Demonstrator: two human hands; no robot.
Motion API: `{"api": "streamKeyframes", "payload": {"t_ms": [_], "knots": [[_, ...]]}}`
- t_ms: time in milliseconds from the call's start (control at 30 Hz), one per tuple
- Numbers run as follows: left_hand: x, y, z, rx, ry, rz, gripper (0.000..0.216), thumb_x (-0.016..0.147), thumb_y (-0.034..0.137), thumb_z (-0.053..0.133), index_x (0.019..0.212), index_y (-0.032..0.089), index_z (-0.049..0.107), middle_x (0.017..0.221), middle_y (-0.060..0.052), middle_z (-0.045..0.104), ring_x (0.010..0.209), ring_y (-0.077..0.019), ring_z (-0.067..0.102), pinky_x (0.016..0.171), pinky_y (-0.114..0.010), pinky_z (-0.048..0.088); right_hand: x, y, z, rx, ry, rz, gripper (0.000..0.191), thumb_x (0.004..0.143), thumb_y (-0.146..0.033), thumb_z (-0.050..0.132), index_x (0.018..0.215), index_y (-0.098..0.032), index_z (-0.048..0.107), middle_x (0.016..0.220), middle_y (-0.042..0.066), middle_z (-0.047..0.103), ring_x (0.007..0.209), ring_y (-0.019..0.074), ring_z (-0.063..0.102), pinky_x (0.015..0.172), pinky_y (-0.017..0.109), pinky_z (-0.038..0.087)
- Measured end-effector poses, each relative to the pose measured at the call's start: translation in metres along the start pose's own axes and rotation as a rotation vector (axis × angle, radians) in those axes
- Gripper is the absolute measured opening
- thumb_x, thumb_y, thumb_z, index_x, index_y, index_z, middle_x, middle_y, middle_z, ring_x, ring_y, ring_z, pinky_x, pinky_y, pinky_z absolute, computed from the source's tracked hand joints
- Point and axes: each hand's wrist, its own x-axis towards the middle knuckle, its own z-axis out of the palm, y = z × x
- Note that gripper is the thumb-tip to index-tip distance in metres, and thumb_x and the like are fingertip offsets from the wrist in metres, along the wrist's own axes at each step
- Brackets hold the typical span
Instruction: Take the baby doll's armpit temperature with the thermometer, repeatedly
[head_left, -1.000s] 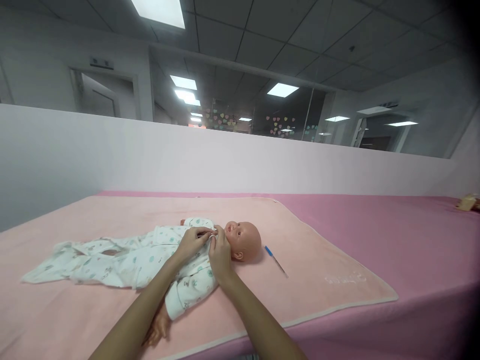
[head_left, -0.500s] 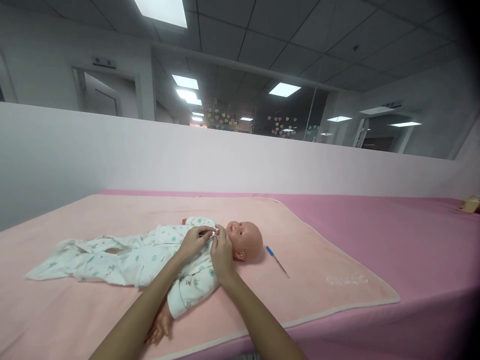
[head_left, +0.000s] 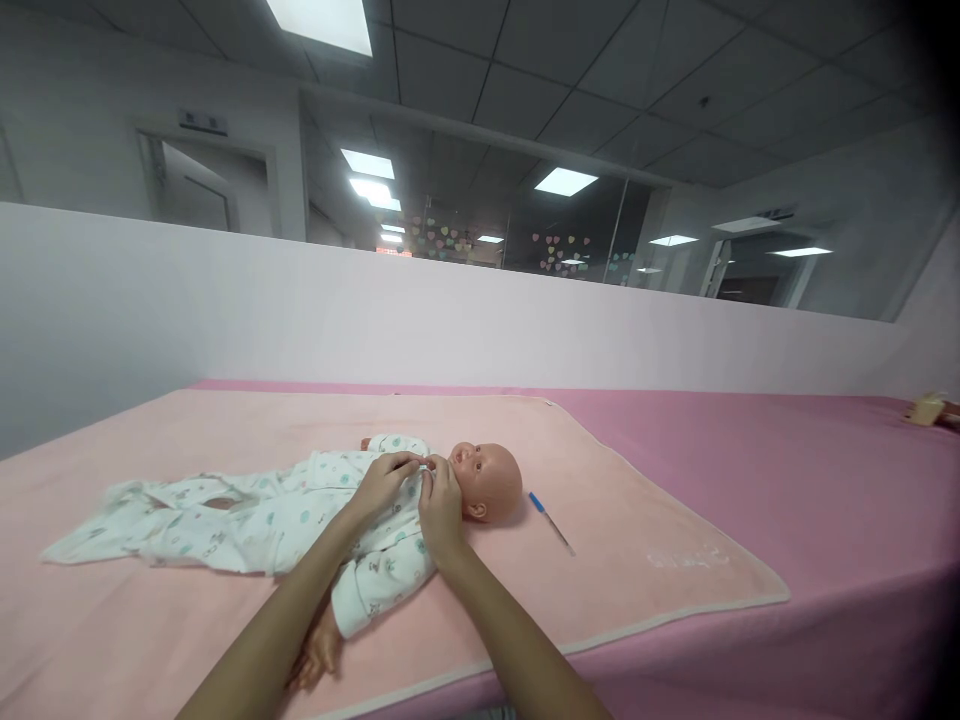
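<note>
A baby doll (head_left: 491, 482) lies on its back, its head to the right. It wears a white onesie (head_left: 300, 515) with small green prints, whose legs stretch out to the left. At the neck of the onesie, my left hand (head_left: 384, 484) pinches the collar from the chest side. Close by the doll's chin, my right hand (head_left: 441, 505) has its fingers closed on the same collar. The fingertips of both hands nearly meet, and the bit of cloth or fastener between them is too small to make out. One doll hand (head_left: 321, 650) pokes from the near sleeve beside my left forearm.
A peach blanket (head_left: 630, 520) lies under the doll, over a pink sheet (head_left: 750, 450). Right of the doll's head rests a blue-capped pen (head_left: 551, 523). At the far right edge sits a small yellowish object (head_left: 926, 408). A white low wall (head_left: 480, 325) with glass above borders the back.
My fingertips have drawn slightly closer together at the collar. The whole view has shifted a little; the doll and pen stay where they lie.
</note>
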Motion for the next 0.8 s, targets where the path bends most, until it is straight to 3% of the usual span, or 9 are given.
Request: {"api": "streamKeyframes", "payload": {"t_ms": [567, 800], "knots": [[-0.0029, 0.0011, 0.0005, 0.094, -0.026, 0.032, 0.034, 0.072, 0.028, 0.05, 0.1, 0.017, 0.066, 0.1, -0.006, 0.068, 0.093, -0.0217, 0.06, 0.086, -0.032, 0.045, 0.0002, 0.002, 0.001, -0.038, -0.007, 0.0, 0.025, 0.085, -0.014, 0.035, 0.103, -0.018, 0.053, 0.098, 0.008, 0.06, 0.091, 0.018, 0.056, 0.08, 0.032, 0.045], [-0.0024, 0.0027, 0.0006, 0.067, -0.004, -0.034, 0.035, 0.07, 0.028, 0.052, 0.099, 0.017, 0.067, 0.091, -0.005, 0.07, 0.085, -0.0216, 0.062, 0.079, -0.031, 0.045, 0.0006, 0.0019, 0.0014, -0.062, -0.01, 0.006, 0.025, 0.083, -0.012, 0.036, 0.101, -0.018, 0.053, 0.096, 0.009, 0.059, 0.088, 0.0186, 0.056, 0.077, 0.031, 0.046]]}}
